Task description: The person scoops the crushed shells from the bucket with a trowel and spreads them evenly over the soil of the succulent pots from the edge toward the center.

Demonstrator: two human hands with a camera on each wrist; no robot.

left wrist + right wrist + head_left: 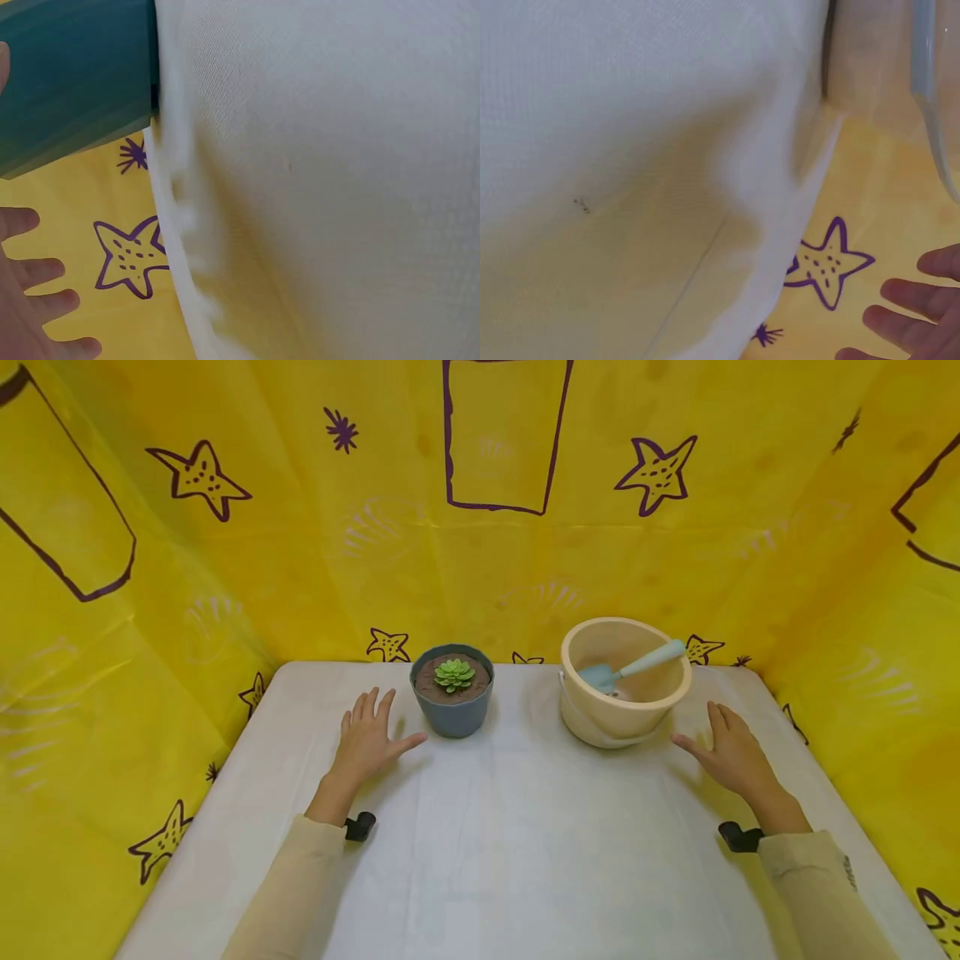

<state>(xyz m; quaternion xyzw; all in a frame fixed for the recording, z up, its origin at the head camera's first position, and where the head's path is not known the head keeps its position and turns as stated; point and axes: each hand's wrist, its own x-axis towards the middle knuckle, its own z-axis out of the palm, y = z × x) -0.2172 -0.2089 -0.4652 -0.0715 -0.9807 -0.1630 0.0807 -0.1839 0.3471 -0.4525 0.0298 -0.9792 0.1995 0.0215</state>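
A blue-grey pot (453,717) with brown soil and a small green succulent (454,675) stands near the back of the table. Just left of it is my left hand (366,742), fingers spread and thumb pointing at the pot's base; it holds nothing. In the left wrist view the spread fingers (52,306) show below the pot (75,82). A cream bucket (615,720) sits to the right, with a light blue trowel (651,658) leaning inside. My right hand (733,753) hovers at the bucket's right, fingers extended and thumb towards it, holding nothing.
A white cloth (480,860) covers the table. Yellow sheeting (300,568) printed with starfish rises along the back and both sides, close behind the pot and bucket. The bucket's pale handle (924,60) hangs down its side.
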